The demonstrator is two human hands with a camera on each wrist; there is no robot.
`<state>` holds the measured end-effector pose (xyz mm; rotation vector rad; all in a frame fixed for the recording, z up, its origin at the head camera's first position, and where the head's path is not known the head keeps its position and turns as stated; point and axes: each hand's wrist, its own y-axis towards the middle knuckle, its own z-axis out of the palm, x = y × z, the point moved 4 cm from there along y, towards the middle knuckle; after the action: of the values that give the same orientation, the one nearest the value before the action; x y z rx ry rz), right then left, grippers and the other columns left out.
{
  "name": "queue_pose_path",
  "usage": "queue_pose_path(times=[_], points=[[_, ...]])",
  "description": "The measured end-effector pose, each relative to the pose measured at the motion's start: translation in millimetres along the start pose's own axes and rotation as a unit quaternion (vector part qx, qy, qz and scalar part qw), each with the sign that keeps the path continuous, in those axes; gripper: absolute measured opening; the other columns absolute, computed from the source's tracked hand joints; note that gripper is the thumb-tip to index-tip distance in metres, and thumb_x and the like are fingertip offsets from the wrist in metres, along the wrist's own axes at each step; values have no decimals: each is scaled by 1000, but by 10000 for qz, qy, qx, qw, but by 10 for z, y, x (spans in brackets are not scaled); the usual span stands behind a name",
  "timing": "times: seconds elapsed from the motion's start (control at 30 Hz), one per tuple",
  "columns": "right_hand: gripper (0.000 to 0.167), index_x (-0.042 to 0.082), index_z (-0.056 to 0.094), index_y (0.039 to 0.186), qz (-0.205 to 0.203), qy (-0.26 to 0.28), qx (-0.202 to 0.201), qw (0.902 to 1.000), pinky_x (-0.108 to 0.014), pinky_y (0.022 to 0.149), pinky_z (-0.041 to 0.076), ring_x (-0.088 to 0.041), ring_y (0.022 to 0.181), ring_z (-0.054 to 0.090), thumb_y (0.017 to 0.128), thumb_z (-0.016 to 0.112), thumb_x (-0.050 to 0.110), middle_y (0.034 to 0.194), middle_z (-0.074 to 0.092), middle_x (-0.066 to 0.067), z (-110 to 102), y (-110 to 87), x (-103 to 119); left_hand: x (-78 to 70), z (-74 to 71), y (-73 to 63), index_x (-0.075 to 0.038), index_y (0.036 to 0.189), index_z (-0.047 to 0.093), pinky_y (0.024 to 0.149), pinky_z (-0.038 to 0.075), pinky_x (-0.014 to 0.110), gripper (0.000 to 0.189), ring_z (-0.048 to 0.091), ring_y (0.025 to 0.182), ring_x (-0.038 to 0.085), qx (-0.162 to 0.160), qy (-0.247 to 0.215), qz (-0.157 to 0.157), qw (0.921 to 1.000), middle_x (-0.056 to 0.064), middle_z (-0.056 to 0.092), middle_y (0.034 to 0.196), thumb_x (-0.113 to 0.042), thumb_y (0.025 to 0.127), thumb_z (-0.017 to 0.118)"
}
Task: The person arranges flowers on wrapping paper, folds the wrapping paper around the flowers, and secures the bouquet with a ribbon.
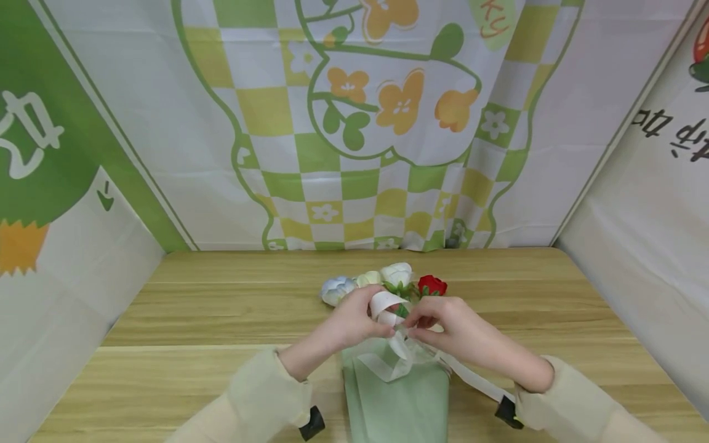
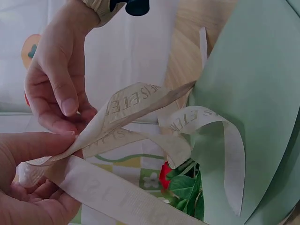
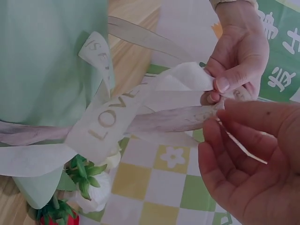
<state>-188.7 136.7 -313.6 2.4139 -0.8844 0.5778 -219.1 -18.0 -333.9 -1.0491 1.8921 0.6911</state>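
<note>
A white ribbon (image 3: 115,117) with printed lettering is looped and gathered between both hands, over the neck of a bouquet in pale green wrapping paper (image 1: 401,400). My left hand (image 1: 354,320) pinches the folded loops between thumb and fingers. Close beside it, my right hand (image 1: 451,323) has its thumb and fingertips together on the ribbon. One short ribbon end (image 2: 233,168) curls over the paper. Past the hands show the flower heads: a blue-white flower (image 1: 336,290), a cream flower (image 1: 368,279), a white flower (image 1: 396,274) and a red rose (image 1: 432,285).
The bouquet lies on a wooden table (image 1: 221,307). A long ribbon tail (image 1: 476,380) runs over the table toward the right sleeve. Printed cloth (image 1: 327,203) hangs along the back, with more cloth walls on both sides. A black wrist device (image 1: 312,424) sits at the left sleeve.
</note>
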Motion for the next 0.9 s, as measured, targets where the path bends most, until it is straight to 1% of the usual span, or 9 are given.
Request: queue_pose_path(times=[0.1,0.17,0.27,0.37,0.47,0.6,0.7,0.8,0.9], points=[[14,5,64,95,210,-98,-127,9997,-22,69,50,-9,79,61,83,62,-1,91,64,-2,-5,20,-48,-12,8,-4,-2,94,57,61,45,23,31,52,73,14,-39,193,72,9998,6,57,87,3,69,74],[17,4,64,98,282,-111,-66,9995,-23,70,50,-12,81,61,84,58,-4,93,65,-3,2,38,-80,-15,15,-3,-2,95,58,61,45,23,30,53,73,14,-23,214,97,9997,5,58,89,3,70,74],[19,4,65,99,371,70,155,9992,-23,71,50,-13,84,61,87,53,-4,97,66,-5,21,66,-127,-14,22,0,-2,98,58,62,46,23,31,53,75,14,-5,142,94,9999,5,58,91,4,71,73],[17,3,66,97,440,469,488,9967,-23,69,49,-11,82,59,89,52,-2,96,66,-6,48,93,-174,-17,27,7,-1,98,58,63,46,23,31,54,77,14,0,108,160,9998,6,58,92,4,71,72],[15,-1,65,97,654,1020,815,9893,-23,61,48,-8,72,55,89,53,1,90,66,-8,82,110,-240,-21,35,13,-1,96,59,63,46,23,29,53,78,15,3,130,239,9996,7,57,93,5,71,72],[16,-6,63,99,946,1629,1217,9745,-29,56,50,-6,61,52,89,52,0,85,64,-11,135,117,-320,-28,52,18,-2,92,59,63,47,23,26,54,78,15,13,181,342,9993,7,58,93,4,71,73],[18,-10,61,101,1032,1946,1488,9640,-27,63,51,-5,71,56,88,51,-3,91,65,-14,187,118,-350,-35,66,17,-4,90,60,63,47,23,25,54,78,14,11,331,475,9983,5,59,91,2,70,74],[20,-12,61,101,970,2167,1698,9564,-22,71,48,-7,85,57,86,50,-6,97,65,-17,231,125,-347,-43,74,13,-5,90,60,63,46,23,26,53,76,13,-2,513,552,9972,4,60,89,1,70,75],[20,-12,62,101,913,2179,1809,9547,-21,73,47,-8,90,58,84,52,-7,98,66,-17,253,131,-333,-42,76,9,-4,90,59,62,45,23,26,52,73,13,-18,510,523,9973,4,60,86,2,69,75]])
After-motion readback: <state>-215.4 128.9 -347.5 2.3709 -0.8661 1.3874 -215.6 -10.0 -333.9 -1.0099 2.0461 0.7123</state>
